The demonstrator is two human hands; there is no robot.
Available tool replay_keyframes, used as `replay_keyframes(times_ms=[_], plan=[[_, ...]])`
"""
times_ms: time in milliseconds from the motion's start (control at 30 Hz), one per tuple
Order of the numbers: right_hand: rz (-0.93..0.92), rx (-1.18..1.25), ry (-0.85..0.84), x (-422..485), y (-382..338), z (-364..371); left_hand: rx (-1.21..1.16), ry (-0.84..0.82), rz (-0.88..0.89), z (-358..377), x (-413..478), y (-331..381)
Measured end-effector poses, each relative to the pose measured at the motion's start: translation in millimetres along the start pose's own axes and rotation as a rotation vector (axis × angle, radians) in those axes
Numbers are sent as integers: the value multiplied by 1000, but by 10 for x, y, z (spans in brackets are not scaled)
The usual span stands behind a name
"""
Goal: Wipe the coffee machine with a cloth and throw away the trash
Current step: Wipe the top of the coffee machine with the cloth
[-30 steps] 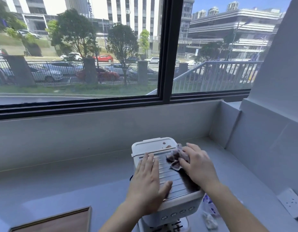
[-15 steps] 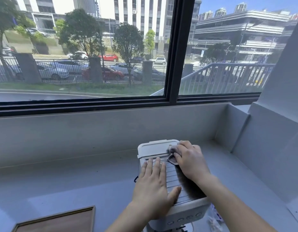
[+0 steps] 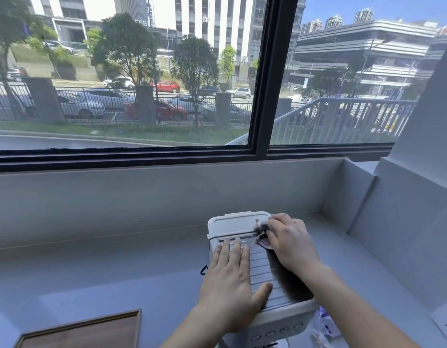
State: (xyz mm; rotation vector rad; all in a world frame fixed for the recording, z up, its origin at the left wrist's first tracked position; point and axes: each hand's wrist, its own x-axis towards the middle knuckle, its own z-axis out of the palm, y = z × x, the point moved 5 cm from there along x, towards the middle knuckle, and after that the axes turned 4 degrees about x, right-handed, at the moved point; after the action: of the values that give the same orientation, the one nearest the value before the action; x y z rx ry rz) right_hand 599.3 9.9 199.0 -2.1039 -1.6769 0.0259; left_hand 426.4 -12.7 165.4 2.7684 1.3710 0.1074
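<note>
We find the coffee machine (image 3: 232,223) standing on the grey worktop (image 3: 117,272) directly below us, near the right-hand corner under the window. Its long axis runs from us toward the window: the button row (image 3: 277,331) faces us and the plain rear lid lies at the far end. The left hand (image 3: 230,285) lies flat on the left half of the ribbed top, fingers straight and pointing along that axis, holding nothing; we judge it to be bracing the machine. The right hand (image 3: 290,243) is further out, at the far right corner, its fingers curled down over a bunched cloth (image 3: 262,234) and pressing it where the ribbed top meets the rear lid. The two hands are apart, side by side on the top. We judge wiping to be in hand. The unwiped run lies toward us along the ribs, so a pull back along the long axis falls to the right hand. Crumpled wrappers (image 3: 325,327), probably the trash, lie on the worktop just right of the machine's front, nearer the right hand and not yet touched. A wooden board (image 3: 86,330) lies well apart at lower left.
</note>
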Motion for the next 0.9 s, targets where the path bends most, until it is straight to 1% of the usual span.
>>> replay_keyframes(times_ms=[67, 100, 167, 200, 233, 333, 367, 467, 500, 533, 600, 633, 667, 700, 733, 833, 867, 900], plan=[[71, 13, -33, 109, -50, 29, -3, 3, 0, -3, -14, -2], [52, 5, -28, 102, -115, 67, 0, 5, 0, 0, -22, -2], [-69, -46, 30, 38, -204, 162, 0, 7, -2, 10, -31, 4], [-101, -49, 39, 22, -198, 172, -7, 8, -5, 8, -32, 6], [-70, -31, 25, 71, -154, 151, -17, 14, -9, 0, -26, 5], [125, 32, 0, 263, -56, 64, -35, 21, -11, -20, -24, 5], [113, 27, -2, 246, -94, 76, -36, 19, -11, -21, -34, 9], [-150, -46, 98, -8, -261, 124, -34, 9, -12, -7, -49, 9], [-202, -60, 105, -76, -226, 128, -43, 8, -14, -4, -47, 4], [-194, -46, 86, -53, -150, 110, -54, 13, -16, -8, -39, -2], [-64, -4, 30, 174, -5, 90, -63, 27, -11, -17, -28, -7], [9, -22, -2, 303, 8, 91, -62, 29, -6, -20, -29, -6], [42, -57, -23, 403, -31, 111, -61, 31, -5, -20, -35, -4], [27, -80, -34, 468, -124, 146, -59, 35, -5, -20, -37, -3], [-35, -82, -38, 499, -251, 193, -57, 41, -4, -19, -42, -3], [-367, -20, -68, 399, -531, 291, -84, 98, -6, -43, -41, -14], [-423, 12, -81, 393, -500, 267, -97, 118, -2, -59, -43, -15], [-429, 28, -86, 434, -415, 222, -112, 138, -3, -73, -47, -16]])
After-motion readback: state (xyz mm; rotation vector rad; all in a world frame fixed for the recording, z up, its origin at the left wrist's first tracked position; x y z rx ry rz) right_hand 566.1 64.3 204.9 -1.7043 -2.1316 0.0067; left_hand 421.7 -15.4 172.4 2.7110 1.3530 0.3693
